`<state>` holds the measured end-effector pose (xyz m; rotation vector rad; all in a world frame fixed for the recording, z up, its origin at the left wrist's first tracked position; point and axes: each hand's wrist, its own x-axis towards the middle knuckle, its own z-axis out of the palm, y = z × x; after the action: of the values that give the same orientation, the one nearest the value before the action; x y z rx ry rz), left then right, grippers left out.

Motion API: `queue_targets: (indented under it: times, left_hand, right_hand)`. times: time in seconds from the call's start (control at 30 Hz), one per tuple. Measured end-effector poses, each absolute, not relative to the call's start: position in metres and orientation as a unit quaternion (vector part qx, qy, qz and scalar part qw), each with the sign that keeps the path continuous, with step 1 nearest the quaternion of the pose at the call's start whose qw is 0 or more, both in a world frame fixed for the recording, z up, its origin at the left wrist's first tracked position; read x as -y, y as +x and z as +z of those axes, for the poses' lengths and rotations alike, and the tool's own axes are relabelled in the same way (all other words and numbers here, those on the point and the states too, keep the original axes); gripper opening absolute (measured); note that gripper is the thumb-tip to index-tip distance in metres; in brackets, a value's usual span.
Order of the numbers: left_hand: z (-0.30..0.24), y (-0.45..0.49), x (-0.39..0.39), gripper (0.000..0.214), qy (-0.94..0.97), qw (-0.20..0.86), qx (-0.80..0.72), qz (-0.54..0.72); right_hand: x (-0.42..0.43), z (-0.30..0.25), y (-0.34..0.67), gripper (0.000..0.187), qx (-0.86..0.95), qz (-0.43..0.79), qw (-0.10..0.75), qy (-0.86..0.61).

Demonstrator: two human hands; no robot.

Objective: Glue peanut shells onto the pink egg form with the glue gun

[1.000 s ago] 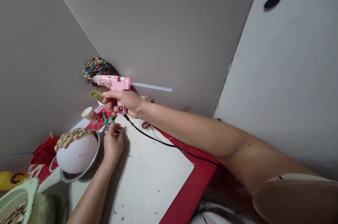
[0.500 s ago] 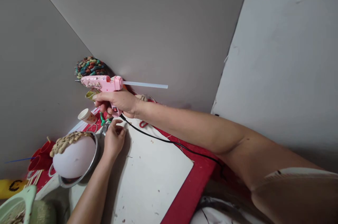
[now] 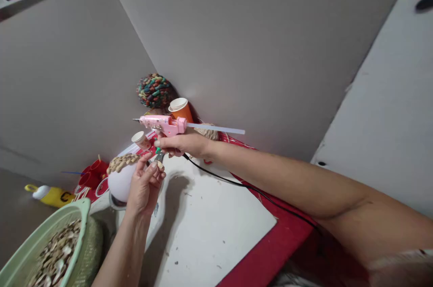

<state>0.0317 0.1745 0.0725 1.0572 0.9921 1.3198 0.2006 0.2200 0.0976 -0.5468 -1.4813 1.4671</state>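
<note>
My right hand [image 3: 182,143] is wrapped round the grip of a pink hot glue gun [image 3: 165,125], its nozzle pointing left. A clear glue stick [image 3: 216,129] sticks out of its back, and a black cord trails from the grip. Palm up, just below it, my left hand [image 3: 146,185] pinches a small tan peanut shell [image 3: 160,166] at the fingertips. Left of that hand is a white ball [image 3: 119,184] in a metal bowl [image 3: 117,203], its top covered in tan peanut shells [image 3: 122,162]. The left forearm hides part of the bowl.
A green basket [image 3: 84,219] of shells stands at lower left. Behind are a multicoloured ball [image 3: 154,91], orange cups [image 3: 182,111], a paper cup [image 3: 140,140], twine [image 3: 207,131] and red containers [image 3: 93,174]. A white board [image 3: 216,219] lies on the red tabletop [image 3: 250,255].
My left hand has lifted and turned palm up, now showing a peanut shell at its fingertips. The view has shifted left, bringing more of the basket into sight. The glue gun stays in my right hand.
</note>
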Motion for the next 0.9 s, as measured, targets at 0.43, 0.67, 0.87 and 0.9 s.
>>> queue_targets:
  times: [0.43, 0.67, 0.87, 0.9]
  left_hand:
    - [0.087, 0.032, -0.136, 0.045, 0.435, 0.48, -0.38, 0.66]
    - [0.074, 0.011, -0.127, 0.036, 0.437, 0.439, -0.412, 0.668]
    - [0.038, -0.007, -0.102, 0.027, 0.523, 0.363, -0.475, 0.608]
    - [0.033, -0.006, -0.098, 0.023, 0.538, 0.36, -0.48, 0.593]
  right_hand:
    - [-0.192, 0.095, 0.184, 0.015, 0.727, 0.536, 0.39, -0.176]
    - [-0.191, 0.091, 0.183, 0.018, 0.694, 0.554, 0.401, -0.225]
    - [-0.191, 0.089, 0.178, 0.035, 0.617, 0.588, 0.463, -0.243]
    - [-0.189, 0.088, 0.177, 0.037, 0.612, 0.594, 0.463, -0.242]
